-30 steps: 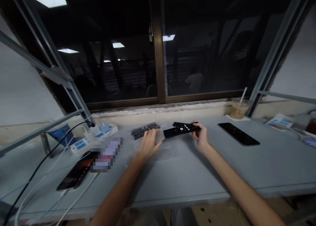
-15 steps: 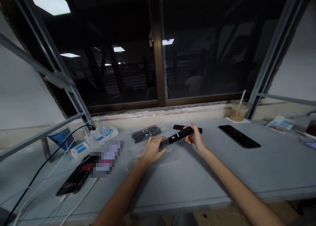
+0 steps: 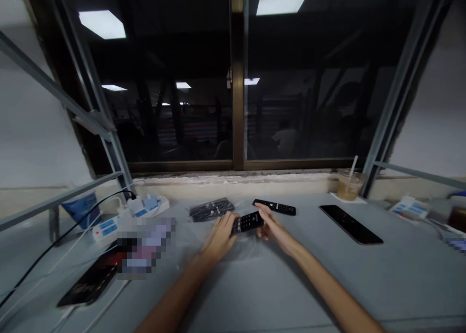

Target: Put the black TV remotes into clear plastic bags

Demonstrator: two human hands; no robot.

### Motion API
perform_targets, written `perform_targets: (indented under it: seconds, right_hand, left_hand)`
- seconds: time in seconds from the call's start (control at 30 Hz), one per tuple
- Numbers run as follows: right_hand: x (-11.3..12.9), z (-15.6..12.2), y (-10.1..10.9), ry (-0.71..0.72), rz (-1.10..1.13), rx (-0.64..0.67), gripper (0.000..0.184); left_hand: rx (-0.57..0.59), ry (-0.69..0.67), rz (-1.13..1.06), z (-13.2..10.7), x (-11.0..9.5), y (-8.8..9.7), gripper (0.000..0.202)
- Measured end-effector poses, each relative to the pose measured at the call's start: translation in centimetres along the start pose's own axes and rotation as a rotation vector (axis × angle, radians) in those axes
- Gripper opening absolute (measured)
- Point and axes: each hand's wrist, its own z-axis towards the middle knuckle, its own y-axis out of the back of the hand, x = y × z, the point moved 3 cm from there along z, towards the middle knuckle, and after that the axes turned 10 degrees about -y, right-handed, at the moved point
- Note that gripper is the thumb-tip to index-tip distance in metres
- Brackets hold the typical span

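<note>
Remote (image 3: 247,222) sat between my hands above the counter (image 3: 364,274), left hand (image 3: 218,237) and right hand (image 3: 267,224) each pinching an end; thin plastic lay beneath, and I judged a loose fingertip grip could let it slip

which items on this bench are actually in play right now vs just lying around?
In play:
- remote, held between left hand and right hand
- clear plastic bag under the hands
- second remote just behind
- bagged remote

Lying about:
- phone
- iced drink cup
- power strip
- phone on cable
</note>
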Motion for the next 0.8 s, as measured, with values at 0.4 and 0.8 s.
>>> perform_targets:
  seconds: [0.4,0.8]
  right_hand:
    - [0.0,-0.8,-1.4,-0.076,0.02,0.287,0.056]
    - [0.8,1.0,2.4,0.053,0.301,-0.164,0.033]
  left_hand:
    - [-0.107,-0.003,0.035,0.1,-0.2,0.3,0.037]
    - [-0.062,0.076,0.048,-0.1,2.2,-0.5,0.053]
